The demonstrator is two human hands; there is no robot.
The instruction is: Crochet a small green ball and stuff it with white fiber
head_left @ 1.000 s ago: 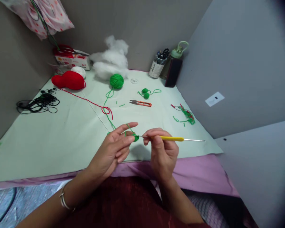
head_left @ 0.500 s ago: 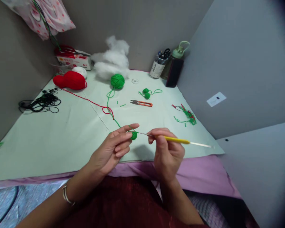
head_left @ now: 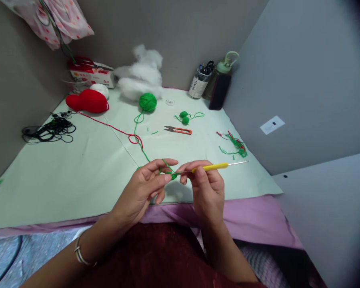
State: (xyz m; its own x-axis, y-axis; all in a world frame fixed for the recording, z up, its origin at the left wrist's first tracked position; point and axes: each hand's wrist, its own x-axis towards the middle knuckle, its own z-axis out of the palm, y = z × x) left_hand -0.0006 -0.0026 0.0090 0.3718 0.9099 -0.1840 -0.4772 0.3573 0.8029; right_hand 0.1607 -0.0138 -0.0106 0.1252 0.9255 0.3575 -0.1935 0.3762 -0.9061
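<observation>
Between the thumb and fingers of my left hand [head_left: 147, 184] is a small green crochet piece [head_left: 174, 176], partly hidden by the fingertips. Green yarn runs over the raised left index finger and leads back to a green yarn ball [head_left: 148, 103]. My right hand [head_left: 208, 188] grips a crochet hook [head_left: 211, 167] by its yellow handle, pen-like. The hook's thin metal shaft reaches left to the green piece, its tip at the stitches. A bare metal end sticks out to the right.
Orange thread snips [head_left: 178, 130] lie beyond my hands, near two small green crocheted balls [head_left: 184, 117]. Red yarn [head_left: 91, 101], black cord [head_left: 55, 128] and white stuffing [head_left: 142, 76] are left and back. Yarn scraps [head_left: 238, 146], a phone [head_left: 220, 93] and a bottle [head_left: 225, 68] stand or lie right.
My right hand has moved left, closer to my left hand, and the hook lies flatter with its tip in the piece. The green piece is tilted and more covered by my left fingers.
</observation>
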